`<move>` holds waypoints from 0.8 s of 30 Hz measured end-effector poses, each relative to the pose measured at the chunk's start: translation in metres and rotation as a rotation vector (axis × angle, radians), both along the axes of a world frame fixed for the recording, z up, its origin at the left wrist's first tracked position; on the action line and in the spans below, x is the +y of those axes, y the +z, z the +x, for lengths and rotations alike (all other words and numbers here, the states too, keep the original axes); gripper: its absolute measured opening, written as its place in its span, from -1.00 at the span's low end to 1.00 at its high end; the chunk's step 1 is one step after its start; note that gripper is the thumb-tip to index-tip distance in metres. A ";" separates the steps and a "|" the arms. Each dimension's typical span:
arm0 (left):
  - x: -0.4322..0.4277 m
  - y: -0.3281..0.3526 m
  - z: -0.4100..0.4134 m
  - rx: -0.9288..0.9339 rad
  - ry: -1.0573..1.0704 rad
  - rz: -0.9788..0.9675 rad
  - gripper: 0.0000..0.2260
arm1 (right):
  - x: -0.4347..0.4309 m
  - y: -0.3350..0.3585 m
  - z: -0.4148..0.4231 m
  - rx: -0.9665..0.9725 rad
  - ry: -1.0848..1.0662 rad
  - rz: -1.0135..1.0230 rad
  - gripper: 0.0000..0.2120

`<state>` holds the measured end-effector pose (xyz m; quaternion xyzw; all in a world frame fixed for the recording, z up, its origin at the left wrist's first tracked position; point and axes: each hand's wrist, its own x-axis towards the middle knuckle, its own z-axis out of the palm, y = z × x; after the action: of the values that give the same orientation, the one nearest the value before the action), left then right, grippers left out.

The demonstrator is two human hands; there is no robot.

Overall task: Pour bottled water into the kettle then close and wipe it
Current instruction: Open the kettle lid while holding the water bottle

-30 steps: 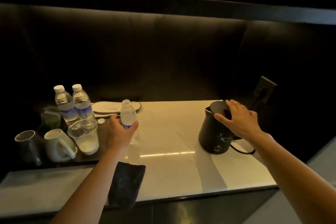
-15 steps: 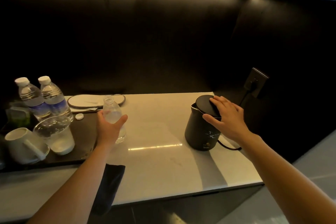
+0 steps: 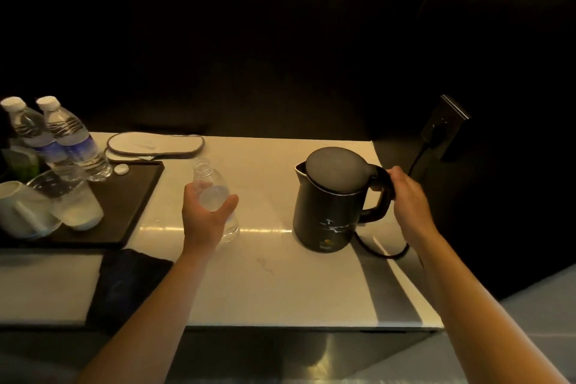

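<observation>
A black kettle (image 3: pixel 327 212) stands on the pale counter (image 3: pixel 280 284) right of centre, its lid down. My right hand (image 3: pixel 408 199) is behind the kettle's handle, fingers touching its top end. My left hand (image 3: pixel 205 215) grips an uncapped clear water bottle (image 3: pixel 208 184) standing upright on the counter left of the kettle. The bottle's white cap (image 3: pixel 121 169) lies on the dark tray (image 3: pixel 124 206). A dark folded cloth (image 3: pixel 127 284) lies at the front edge beside my left forearm.
On the tray stand two capped water bottles (image 3: pixel 67 137), a plastic cup (image 3: pixel 68 196) and a white mug (image 3: pixel 21 209). A white oval mat (image 3: pixel 156 143) lies at the back. The kettle's cord (image 3: pixel 386 254) runs to a wall socket (image 3: pixel 444 126) at right.
My right hand has come off the kettle lid and moved to the handle. The lid now lies shut. My left hand still holds the bottle; the camera tilted down and closer.
</observation>
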<state>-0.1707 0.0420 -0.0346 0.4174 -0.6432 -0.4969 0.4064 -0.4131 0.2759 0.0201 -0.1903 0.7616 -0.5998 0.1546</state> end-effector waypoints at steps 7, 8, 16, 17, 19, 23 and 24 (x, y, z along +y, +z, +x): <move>0.040 0.000 -0.028 -0.024 0.039 -0.023 -0.51 | 0.009 -0.009 -0.024 -0.331 0.260 -0.306 -0.68; 0.043 0.000 -0.032 -0.028 0.039 -0.024 -0.51 | 0.009 -0.009 -0.026 -0.370 0.277 -0.350 -0.72; 0.057 -0.006 -0.060 -0.038 0.053 -0.045 -0.44 | 0.010 -0.012 -0.036 -0.516 0.326 -0.473 -0.80; 0.058 -0.008 -0.063 -0.035 0.072 -0.053 -0.43 | 0.011 -0.012 -0.036 -0.526 0.321 -0.475 -0.80; 0.061 -0.013 -0.067 -0.017 0.109 -0.072 -0.40 | 0.012 -0.014 -0.037 -0.547 0.308 -0.485 -0.81; 0.063 -0.020 -0.072 0.033 0.185 -0.132 -0.36 | 0.011 -0.008 -0.030 -0.433 0.258 -0.415 -0.81; 0.064 -0.019 -0.073 0.043 0.200 -0.133 -0.36 | 0.011 -0.005 -0.028 -0.333 0.235 -0.344 -0.79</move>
<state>-0.2434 0.1059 -0.0538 0.4408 -0.6211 -0.4188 0.4945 -0.4408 0.2867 0.0149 -0.1993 0.5852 -0.7215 0.3118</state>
